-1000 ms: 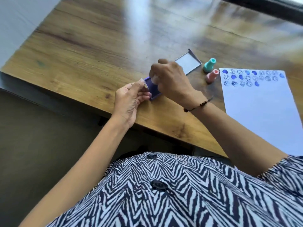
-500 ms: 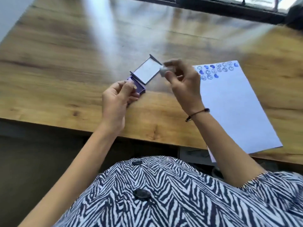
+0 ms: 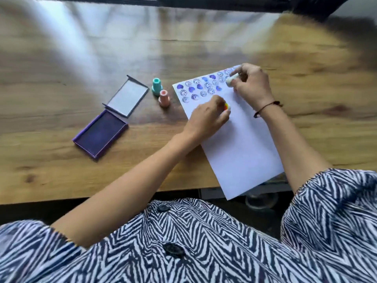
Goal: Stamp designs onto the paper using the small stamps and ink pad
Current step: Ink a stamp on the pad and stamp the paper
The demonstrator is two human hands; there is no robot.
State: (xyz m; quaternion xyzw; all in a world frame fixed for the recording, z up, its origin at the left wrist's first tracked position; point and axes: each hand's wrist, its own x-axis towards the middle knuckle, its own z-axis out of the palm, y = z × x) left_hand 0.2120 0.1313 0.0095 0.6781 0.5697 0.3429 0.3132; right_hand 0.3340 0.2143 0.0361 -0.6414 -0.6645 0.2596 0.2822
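A white paper (image 3: 242, 144) lies on the wooden table, its top rows filled with blue stamped circles and hearts (image 3: 201, 88). My right hand (image 3: 252, 85) grips a small pale stamp (image 3: 231, 79) and holds it at the paper's upper right, beside the printed rows. My left hand (image 3: 208, 117) rests on the paper just below the prints, fingers curled with something orange-yellow showing at the fingertips. The open purple ink pad (image 3: 101, 135) sits to the left with its clear lid (image 3: 128, 98) folded back.
A teal stamp (image 3: 157, 86) and a pink stamp (image 3: 164, 99) stand upright between the ink pad lid and the paper. The table's near edge runs just below the paper, whose bottom corner overhangs it. A dark window ledge borders the far side.
My right hand carried the pale stamp from the ink pad over to the paper. My left hand let go of the ink pad and came down onto the paper. The view swung right.
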